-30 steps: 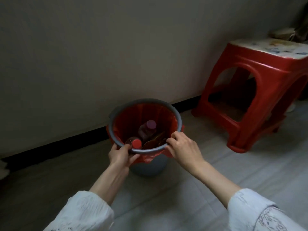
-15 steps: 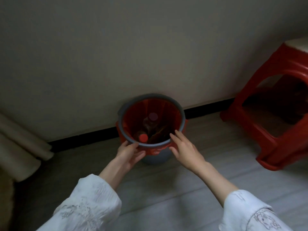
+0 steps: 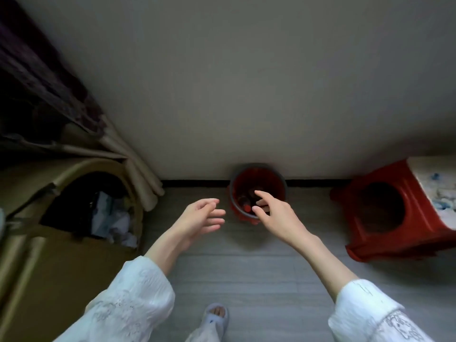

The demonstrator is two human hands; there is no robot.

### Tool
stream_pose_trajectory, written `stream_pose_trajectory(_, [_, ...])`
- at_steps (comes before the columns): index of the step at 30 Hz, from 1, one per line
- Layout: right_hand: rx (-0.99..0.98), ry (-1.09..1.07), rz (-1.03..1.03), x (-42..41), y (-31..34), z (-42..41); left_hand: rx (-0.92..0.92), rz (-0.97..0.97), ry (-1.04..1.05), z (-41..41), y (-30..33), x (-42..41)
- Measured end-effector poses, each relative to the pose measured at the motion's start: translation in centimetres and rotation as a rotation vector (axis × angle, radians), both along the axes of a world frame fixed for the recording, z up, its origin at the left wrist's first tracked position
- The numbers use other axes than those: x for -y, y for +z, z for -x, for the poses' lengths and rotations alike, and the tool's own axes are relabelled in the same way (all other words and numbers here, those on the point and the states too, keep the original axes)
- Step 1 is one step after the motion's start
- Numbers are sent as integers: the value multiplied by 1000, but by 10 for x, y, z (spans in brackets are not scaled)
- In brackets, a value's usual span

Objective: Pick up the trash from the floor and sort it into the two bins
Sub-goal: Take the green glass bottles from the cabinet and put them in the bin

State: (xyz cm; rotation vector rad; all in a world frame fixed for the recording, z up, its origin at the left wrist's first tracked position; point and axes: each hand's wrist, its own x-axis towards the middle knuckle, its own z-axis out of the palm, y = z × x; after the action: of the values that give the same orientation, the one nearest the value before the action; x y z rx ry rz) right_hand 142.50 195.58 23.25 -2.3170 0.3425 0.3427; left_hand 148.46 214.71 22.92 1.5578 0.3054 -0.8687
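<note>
A grey bin (image 3: 258,167) lined with a red bag stands on the floor against the wall. Bottles with red caps (image 3: 246,206) lie inside it. My right hand (image 3: 274,213) hovers in front of the bin's near rim, fingers spread and relaxed, holding nothing. My left hand (image 3: 200,218) hangs in the air to the bin's left, fingers straight, empty. At the far left stands a tan bin (image 3: 74,243) with an arched opening, and crumpled paper (image 3: 116,223) shows inside it.
A red plastic stool (image 3: 394,218) stands to the right of the grey bin. Curtains (image 3: 61,107) hang at the left above the tan bin. My slippered foot (image 3: 215,314) is on the grey floor at the bottom centre.
Both hands have let go of the grey bin's rim and pulled back. The view has risen and drawn away, bringing the tan bin and curtains into sight.
</note>
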Motion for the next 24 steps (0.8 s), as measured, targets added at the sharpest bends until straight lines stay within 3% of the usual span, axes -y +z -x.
stream_pose_trajectory(5, [68, 14, -132, -65, 139, -14, 94, -18, 127, 10, 139, -74])
stream_pose_trajectory(10, [183, 117, -221, -130, 231, -30, 233, -68, 353, 35, 241, -160])
stream_pose_trajectory(15, [274, 335, -311, -202, 276, -21, 344, -101, 601, 99, 290, -228])
stream_pose_trajectory(24, [182, 828, -364, -330, 307, 56, 336, -153, 1092, 256, 314, -307])
